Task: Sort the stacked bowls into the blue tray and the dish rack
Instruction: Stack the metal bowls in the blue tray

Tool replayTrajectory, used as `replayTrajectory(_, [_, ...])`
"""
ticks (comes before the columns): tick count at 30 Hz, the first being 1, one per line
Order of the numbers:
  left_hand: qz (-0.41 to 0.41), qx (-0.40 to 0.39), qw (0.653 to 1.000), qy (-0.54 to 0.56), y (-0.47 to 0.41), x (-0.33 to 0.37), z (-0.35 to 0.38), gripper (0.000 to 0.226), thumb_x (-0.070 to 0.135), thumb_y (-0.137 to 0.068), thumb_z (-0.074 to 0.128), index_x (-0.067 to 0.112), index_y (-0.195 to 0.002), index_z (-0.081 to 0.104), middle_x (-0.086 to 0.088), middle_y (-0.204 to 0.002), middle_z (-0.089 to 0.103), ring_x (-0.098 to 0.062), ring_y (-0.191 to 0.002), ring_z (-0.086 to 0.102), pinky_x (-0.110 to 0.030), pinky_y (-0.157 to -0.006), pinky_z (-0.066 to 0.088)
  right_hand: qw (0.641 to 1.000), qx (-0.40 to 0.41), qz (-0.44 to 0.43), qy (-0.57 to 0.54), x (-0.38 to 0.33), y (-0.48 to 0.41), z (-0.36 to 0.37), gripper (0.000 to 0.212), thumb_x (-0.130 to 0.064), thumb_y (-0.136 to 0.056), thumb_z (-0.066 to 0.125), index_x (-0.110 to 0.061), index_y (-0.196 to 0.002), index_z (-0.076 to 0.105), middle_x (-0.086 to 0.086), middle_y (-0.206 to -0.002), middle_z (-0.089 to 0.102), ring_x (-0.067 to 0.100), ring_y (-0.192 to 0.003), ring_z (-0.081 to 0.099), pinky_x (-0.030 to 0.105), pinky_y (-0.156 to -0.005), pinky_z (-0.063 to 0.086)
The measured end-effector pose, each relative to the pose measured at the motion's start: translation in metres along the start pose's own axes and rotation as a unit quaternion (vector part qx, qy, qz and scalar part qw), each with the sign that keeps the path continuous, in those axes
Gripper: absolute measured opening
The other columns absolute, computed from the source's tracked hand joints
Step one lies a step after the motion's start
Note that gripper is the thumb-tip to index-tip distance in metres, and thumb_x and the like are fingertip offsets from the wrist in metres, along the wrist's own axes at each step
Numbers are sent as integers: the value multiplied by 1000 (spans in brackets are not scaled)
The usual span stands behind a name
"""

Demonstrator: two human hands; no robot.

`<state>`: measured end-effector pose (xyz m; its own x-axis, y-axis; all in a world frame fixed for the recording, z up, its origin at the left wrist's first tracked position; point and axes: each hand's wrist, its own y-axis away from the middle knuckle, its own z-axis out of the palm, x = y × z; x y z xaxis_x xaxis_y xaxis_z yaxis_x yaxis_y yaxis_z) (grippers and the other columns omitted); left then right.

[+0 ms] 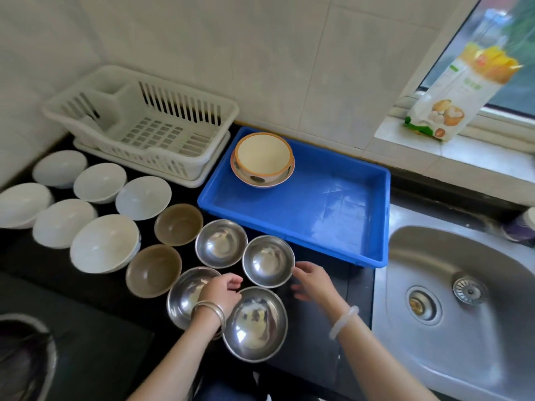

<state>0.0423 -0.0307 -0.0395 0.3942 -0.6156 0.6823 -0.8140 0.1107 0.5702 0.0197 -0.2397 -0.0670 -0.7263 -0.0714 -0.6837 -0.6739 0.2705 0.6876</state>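
While left hand [223, 290], right hand [311, 280] hang released, steel bowls [221, 243] gleam mirror-bright, unstacked.

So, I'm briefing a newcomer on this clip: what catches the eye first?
The blue tray left of the sink holds only cream bowls in its far-left corner. White bowls, brown bowls and steel bowls crowd the counter, left hand and right hand at the steel ones.

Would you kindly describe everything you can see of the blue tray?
The blue tray is a shallow rectangular bin, seemingly plastic, lying flat on the dark counter between the white dish rack and the steel sink. Pale scuffs mark its floor. Two nested cream bowls with orange rims sit in its far left corner.
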Motion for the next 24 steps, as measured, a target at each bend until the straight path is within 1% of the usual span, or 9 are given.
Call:
replayTrajectory(2, [18, 2, 999, -33, -1, -2, 3, 35, -8, -77, 54, 5, -109, 64, -13, -109, 68, -20, -105, 62, -27, -94, 46, 1000, -4, 5, -26, 1, -2, 6, 14, -28, -91, 57, -24, -103, 62, 0, -88, 69, 14, -71, 68, 20, -51, 52])
replayTrajectory(5, [32, 8, 997, -72, -4, -3, 5, 34, -7, -78, 52, 8, -106, 65, -9, -107, 70, -19, -102, 63, -28, -94, 47, 998, 13, -7, -54, -2, -6, 11, 12, -18, -91, 58, -14, -88, 68, 6, -83, 70, 16, -68, 69, 19, -52, 54])
replayTrajectory(7, [36, 12, 995, -94, -5, -3, 5, 31, -4, -79, 52, 9, -104, 66, -7, -103, 71, -18, -98, 64, -22, -88, 46, 996, 23, -13, -80, -5, -6, 12, 17, -10, -90, 58, -14, -78, 69, 9, -82, 71, 17, -72, 70, 19, -53, 55])
replayTrajectory(10, [32, 26, 992, -119, -7, -1, 5, 26, 1, -80, 53, 12, -98, 68, -4, -95, 73, -17, -92, 65, -21, -82, 46, 995, 44, -22, -84, -6, -3, 9, 23, -3, -88, 56, -8, -70, 69, 10, -78, 70, 20, -74, 72, 20, -55, 56])
replayTrajectory(12, [36, 31, 990, -134, -7, 0, 6, 25, 3, -79, 53, 15, -94, 69, -1, -92, 74, -16, -91, 66, -21, -81, 47, 994, 57, -28, -87, -7, 2, 5, 23, -1, -87, 55, -6, -69, 69, 9, -74, 69, 19, -71, 72, 20, -56, 57])
replayTrajectory(15, [46, 44, 986, -154, -7, 2, 6, 24, 5, -76, 55, 19, -89, 70, 2, -89, 74, -15, -90, 66, -23, -81, 49, 994, 54, -43, -81, -9, 14, -3, 24, -2, -87, 56, -8, -69, 71, 2, -66, 68, 12, -61, 71, 20, -56, 56])
replayTrajectory(18, [56, 47, 987, -141, -12, 7, 7, 19, 8, -75, 59, 18, -87, 70, 1, -88, 74, -17, -89, 66, -26, -81, 50, 993, 53, -66, -77, -14, 25, -16, 24, -6, -87, 58, -10, -67, 72, -5, -55, 67, 11, -61, 71, 20, -58, 56])
replayTrajectory(20, [62, 47, 990, -121, -16, 11, 8, 14, 12, -75, 63, 17, -87, 69, 0, -88, 74, -18, -88, 67, -27, -80, 51, 993, 63, -71, -77, -18, 31, -26, 23, -8, -87, 58, -12, -68, 72, -5, -54, 68, 11, -62, 71, 19, -59, 56])
replayTrajectory(24, [60, 57, 994, -70, -25, 20, 12, 15, 17, -77, 68, 15, -91, 69, -2, -92, 74, -17, -88, 66, -23, -75, 47, 991, 92, -71, -60, -17, 39, -42, 21, -8, -84, 60, -15, -69, 73, -2, -57, 70, 12, -61, 72, 17, -57, 55])
